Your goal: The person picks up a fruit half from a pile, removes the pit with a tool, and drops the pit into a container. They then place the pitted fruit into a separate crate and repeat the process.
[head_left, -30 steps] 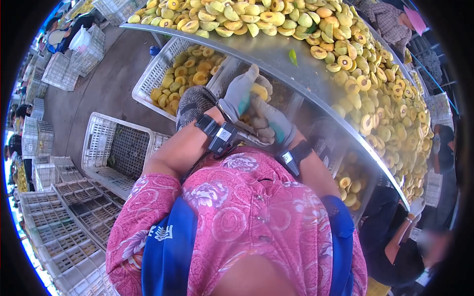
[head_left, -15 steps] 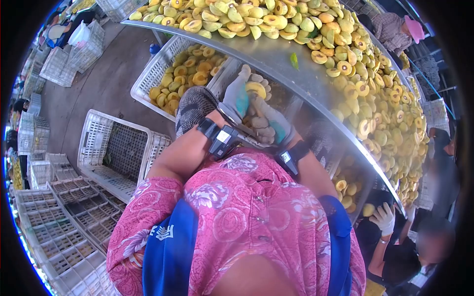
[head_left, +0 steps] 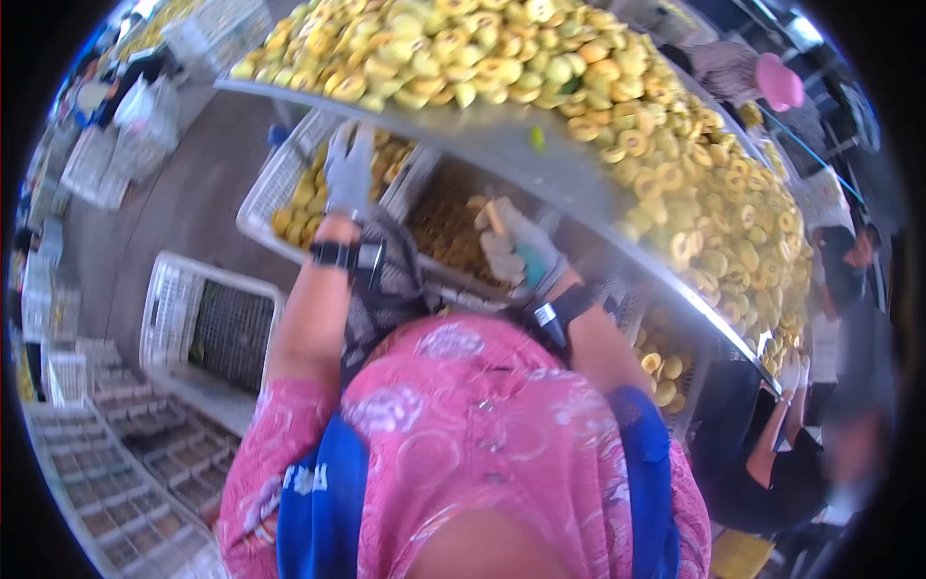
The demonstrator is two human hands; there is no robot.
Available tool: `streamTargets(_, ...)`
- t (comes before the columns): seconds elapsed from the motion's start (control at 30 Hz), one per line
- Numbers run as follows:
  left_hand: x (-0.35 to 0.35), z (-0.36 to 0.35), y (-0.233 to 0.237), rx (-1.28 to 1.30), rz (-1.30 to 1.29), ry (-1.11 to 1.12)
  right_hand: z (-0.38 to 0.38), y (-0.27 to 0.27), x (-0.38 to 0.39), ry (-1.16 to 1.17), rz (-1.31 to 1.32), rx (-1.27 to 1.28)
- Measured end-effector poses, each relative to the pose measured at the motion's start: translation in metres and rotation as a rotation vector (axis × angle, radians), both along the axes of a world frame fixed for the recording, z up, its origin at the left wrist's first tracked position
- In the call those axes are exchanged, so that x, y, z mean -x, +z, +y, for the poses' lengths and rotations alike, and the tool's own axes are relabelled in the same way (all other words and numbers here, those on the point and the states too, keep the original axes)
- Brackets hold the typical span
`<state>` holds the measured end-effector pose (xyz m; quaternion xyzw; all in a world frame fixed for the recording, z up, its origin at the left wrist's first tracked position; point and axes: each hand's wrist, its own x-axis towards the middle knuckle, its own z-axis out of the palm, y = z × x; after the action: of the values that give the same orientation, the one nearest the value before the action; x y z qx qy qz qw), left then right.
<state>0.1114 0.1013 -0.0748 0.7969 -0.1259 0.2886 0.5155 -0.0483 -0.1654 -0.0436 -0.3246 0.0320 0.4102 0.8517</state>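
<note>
My left hand (head_left: 349, 169), in a grey glove with a dark wrist strap, is stretched over the white crate (head_left: 258, 201) of yellow fruit halves (head_left: 301, 205). Its fingers are extended, and I see no fruit in them. My right hand (head_left: 516, 246), in a grey and teal glove, hangs over a second crate (head_left: 410, 198) with small brown pieces (head_left: 449, 232) in the bottom. Its fingers are curled around a narrow tan object (head_left: 496, 218), whose kind is blurred.
A metal table (head_left: 482, 135) heaped with halved fruit (head_left: 453, 53) curves ahead and to the right. An upright white crate (head_left: 159, 323) and stacked crates (head_left: 116, 463) stand at left. Another crate holds fruit (head_left: 664, 376) at right, near a co-worker's gloved hand (head_left: 793, 374).
My left hand has moved away from my right hand, left and forward over the fruit crate. The fruit half that was between my hands no longer shows there. The whole view has shifted slightly.
</note>
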Motion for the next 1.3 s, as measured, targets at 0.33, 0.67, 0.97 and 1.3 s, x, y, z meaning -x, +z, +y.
streamTargets(0.33, -0.011, -0.092, 0.033, -0.337, 0.11, -0.381, -0.067, 0.03, -0.043, -0.293, -0.757, 1.527)
streamTargets(0.67, -0.067, -0.146, 0.035, -0.768, 0.409, -0.291, -0.244, 0.08, -0.188, -0.626, -0.735, 2.055)
streamTargets(0.97, -0.076, -0.154, 0.044, -0.758, 0.457, -0.326, -0.274, 0.084, -0.333, -0.27, -0.665, 2.289)
streamTargets(1.3, -0.071, -0.151, 0.043, -0.752, 0.383, -0.296, -0.25, 0.049, -0.296, -0.323, -0.615, 2.189)
